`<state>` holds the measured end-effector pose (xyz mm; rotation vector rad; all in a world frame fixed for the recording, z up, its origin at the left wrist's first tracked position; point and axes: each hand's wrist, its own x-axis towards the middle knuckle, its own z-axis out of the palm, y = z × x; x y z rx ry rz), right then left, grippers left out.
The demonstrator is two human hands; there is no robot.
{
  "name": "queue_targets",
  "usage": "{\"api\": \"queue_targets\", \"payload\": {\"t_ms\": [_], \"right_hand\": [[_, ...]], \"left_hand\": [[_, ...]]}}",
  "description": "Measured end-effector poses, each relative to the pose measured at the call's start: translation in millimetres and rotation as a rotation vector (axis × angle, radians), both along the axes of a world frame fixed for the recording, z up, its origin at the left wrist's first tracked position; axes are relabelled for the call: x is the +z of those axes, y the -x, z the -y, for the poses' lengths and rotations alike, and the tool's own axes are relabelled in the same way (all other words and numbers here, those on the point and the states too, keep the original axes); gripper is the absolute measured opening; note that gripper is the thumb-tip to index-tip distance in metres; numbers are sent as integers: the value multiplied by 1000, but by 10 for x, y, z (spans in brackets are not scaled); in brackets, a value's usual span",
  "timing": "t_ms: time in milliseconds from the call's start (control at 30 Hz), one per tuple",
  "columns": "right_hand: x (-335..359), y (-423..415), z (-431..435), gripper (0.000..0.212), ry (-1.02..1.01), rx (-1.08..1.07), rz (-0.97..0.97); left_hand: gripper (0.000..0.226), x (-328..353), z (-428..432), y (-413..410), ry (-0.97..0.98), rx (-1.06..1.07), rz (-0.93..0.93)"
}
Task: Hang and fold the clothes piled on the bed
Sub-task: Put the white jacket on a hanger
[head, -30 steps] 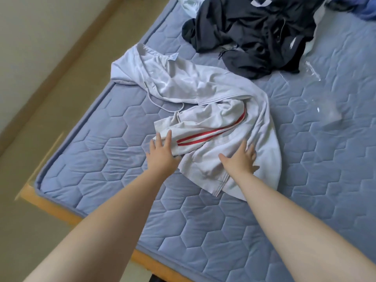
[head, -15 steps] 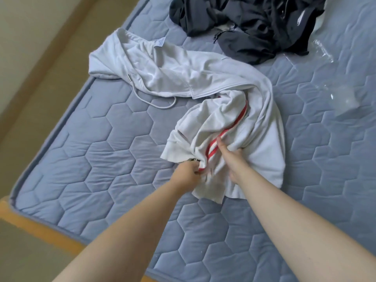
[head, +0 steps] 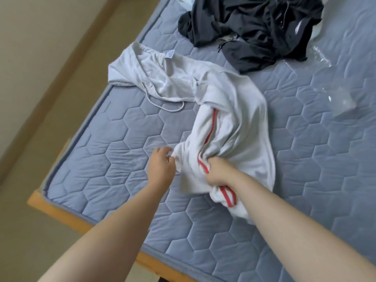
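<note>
White hooded garment (head: 230, 110) with red stripes lies crumpled mid-mattress (head: 114, 139), hood toward the far-left edge; the dark clothes pile (head: 256, 27) sits beyond, cut off at the frame top. Step in hand appears to be sorting out this garment for folding. Right hand (head: 218, 173) grips bunched striped fabric; left hand (head: 161, 165) pinches the adjoining edge, its fingertips hidden. Next move likely calls for spreading it flat.

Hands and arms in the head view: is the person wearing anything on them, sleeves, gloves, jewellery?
Both forearms are bare as far as the frame shows: no sleeves, gloves, watch or wristband. The left hand shows a small shiny spot on one finger that may be a ring; it is too small to tell. The right hand shows nothing worn.
</note>
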<state>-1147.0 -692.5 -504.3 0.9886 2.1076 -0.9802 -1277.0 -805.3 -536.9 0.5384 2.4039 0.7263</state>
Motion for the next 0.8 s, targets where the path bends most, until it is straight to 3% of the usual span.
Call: {"api": "queue_targets", "payload": {"t_ms": [67,100,167,233,333,467,567,667,800], "right_hand": [[172,-28,67,4,103,333,120],[212,-46,101,6,95,413,175],[191,-90,140,12,-34,342,167],[42,-143,157,38,-287,147,85],[-163,-154,112,83,-507,-7,15],[-314,-3,-185,99,-679,201,11],[-479,123,-474,107,-564,298,15],[-654,152,-592,114,-279,123,72],[-739,151,-571,101,-264,95,13]], "left_hand": [[40,10,-36,38,-28,-4,97],[42,25,-58,32,-18,-27,151],[48,29,-86,9,39,-85,270],[55,18,-90,-30,91,-102,379],[64,-63,-62,-56,86,-109,417],[73,-168,-16,-85,40,-145,473],[70,-254,-11,-102,-4,-159,491],[71,-354,-12,-149,-31,-160,487],[73,-447,55,-160,-54,-181,480]]}}
